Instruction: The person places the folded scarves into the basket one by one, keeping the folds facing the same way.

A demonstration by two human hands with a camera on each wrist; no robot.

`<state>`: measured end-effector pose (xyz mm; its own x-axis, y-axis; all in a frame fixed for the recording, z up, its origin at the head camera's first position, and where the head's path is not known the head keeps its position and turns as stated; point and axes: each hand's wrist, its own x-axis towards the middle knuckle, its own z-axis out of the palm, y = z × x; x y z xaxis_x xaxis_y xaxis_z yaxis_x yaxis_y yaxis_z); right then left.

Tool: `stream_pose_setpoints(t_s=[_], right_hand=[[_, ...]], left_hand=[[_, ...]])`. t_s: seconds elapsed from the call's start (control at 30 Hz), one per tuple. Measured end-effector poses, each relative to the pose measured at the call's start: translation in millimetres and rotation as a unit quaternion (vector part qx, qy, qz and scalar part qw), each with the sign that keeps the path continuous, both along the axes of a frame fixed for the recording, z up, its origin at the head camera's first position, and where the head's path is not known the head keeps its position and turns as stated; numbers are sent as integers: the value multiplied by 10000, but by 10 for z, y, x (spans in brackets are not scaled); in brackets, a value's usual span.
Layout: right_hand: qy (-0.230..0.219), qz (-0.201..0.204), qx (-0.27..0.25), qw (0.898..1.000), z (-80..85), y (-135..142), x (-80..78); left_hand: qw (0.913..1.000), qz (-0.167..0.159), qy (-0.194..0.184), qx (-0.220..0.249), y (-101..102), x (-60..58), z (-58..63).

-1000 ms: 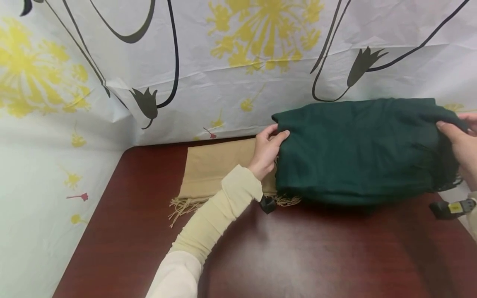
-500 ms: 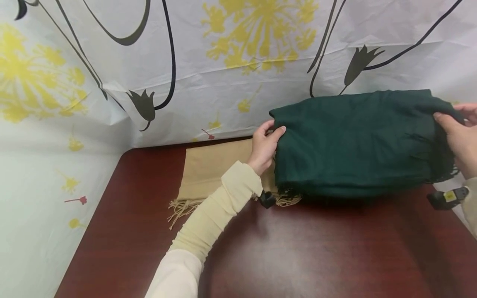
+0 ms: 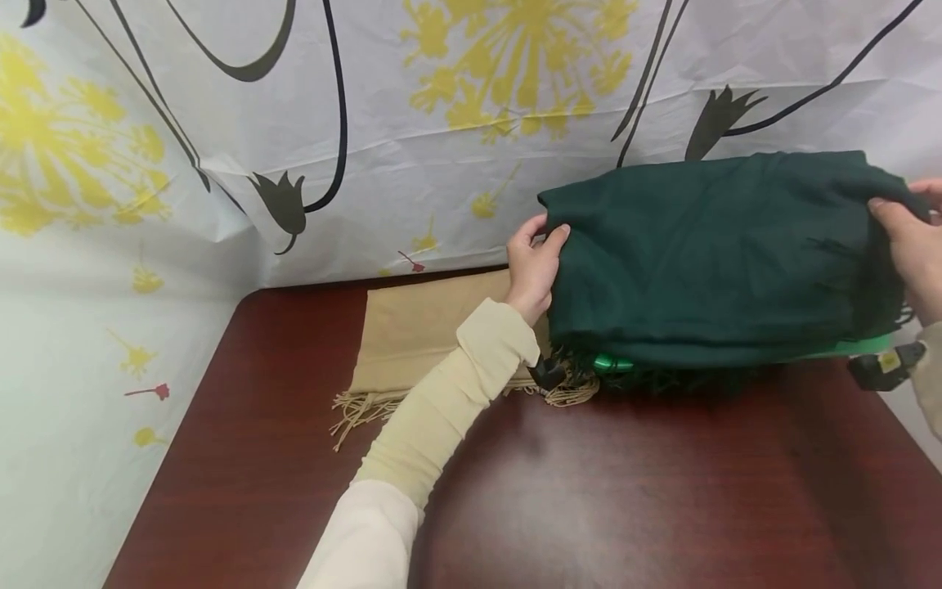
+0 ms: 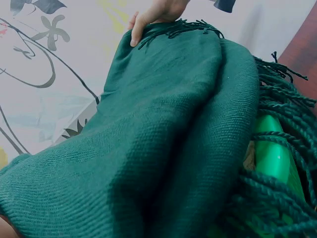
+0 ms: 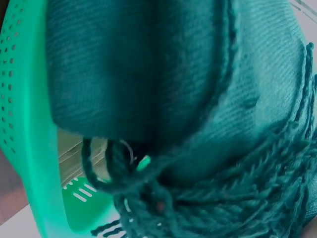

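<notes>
A dark green fringed scarf (image 3: 706, 254), folded into a wide panel, hangs between both hands at the table's back right. My left hand (image 3: 533, 266) pinches its upper left corner, thumb in front. At the upper right corner my right hand (image 3: 916, 254) grips the cloth, partly cut off by the frame edge. Beneath the scarf is a bright green plastic basket (image 5: 37, 124), mostly covered by cloth. In the right wrist view some tan material (image 5: 81, 156) shows inside the basket, and dark fringe (image 5: 198, 198) dangles over its opening.
A folded tan scarf (image 3: 434, 327) with fringe lies at the back of the dark red table (image 3: 589, 491), left of the basket and partly behind my left arm. A white patterned sheet (image 3: 441, 180) hangs close behind the table.
Both hands have lifted the dark green scarf somewhat higher. Parts of the green basket now show under its lower edge, where they were hidden before. The tan scarf has stayed put.
</notes>
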<state>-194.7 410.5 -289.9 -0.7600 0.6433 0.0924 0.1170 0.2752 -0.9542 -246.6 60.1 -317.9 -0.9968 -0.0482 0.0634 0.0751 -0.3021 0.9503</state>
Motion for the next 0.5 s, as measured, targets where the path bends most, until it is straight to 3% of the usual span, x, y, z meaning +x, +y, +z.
stream_pose_setpoints(t_s=[0.23,0.5], right_hand=[[-232,-459,165,9985,41,-126,-48],[-144,-445,-20,9989,-8,-93,-132]], left_hand=[[9998,80,-174,-108,50,-63,-58],[9994,153,-299,-31,129,-118,-61]])
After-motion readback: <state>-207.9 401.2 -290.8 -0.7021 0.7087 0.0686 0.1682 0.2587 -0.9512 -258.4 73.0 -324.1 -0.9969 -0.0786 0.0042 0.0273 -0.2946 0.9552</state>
